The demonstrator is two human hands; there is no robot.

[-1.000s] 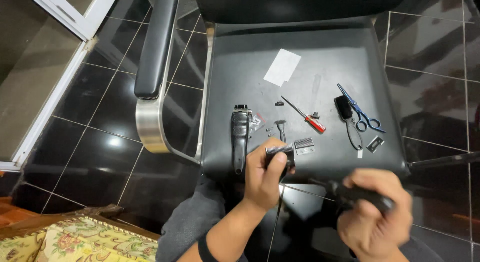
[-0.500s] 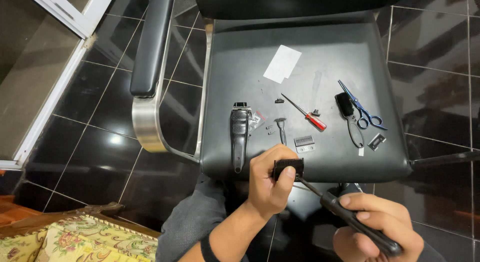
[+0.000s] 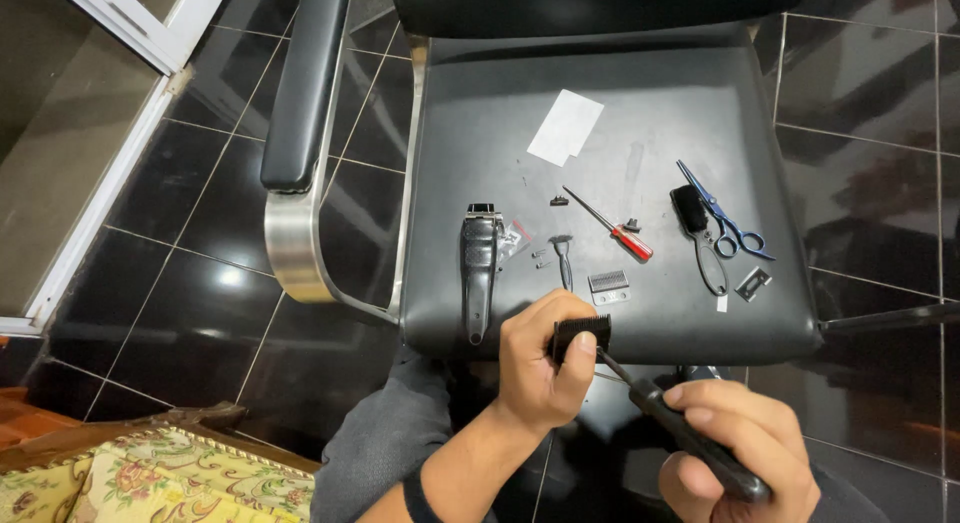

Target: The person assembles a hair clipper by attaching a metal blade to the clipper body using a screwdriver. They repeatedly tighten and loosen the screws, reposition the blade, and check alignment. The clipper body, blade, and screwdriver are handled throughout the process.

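Observation:
My left hand grips a small black clipper blade part just off the front edge of a black chair seat. My right hand holds a black-handled screwdriver whose thin shaft meets the blade part. On the seat lie a black hair clipper body, a red-handled screwdriver, a metal clipper blade, blue-handled scissors, a small black brush and a white paper slip.
The chair has a black padded armrest on a chrome frame at the left. Glossy black floor tiles surround it. A patterned cushion lies at the lower left. Small screws and a razor-like tool sit mid-seat.
Both hands drew closer to me and lower in view. The right hand turned the black-handled screwdriver so its tip now meets the blade part held by the left hand.

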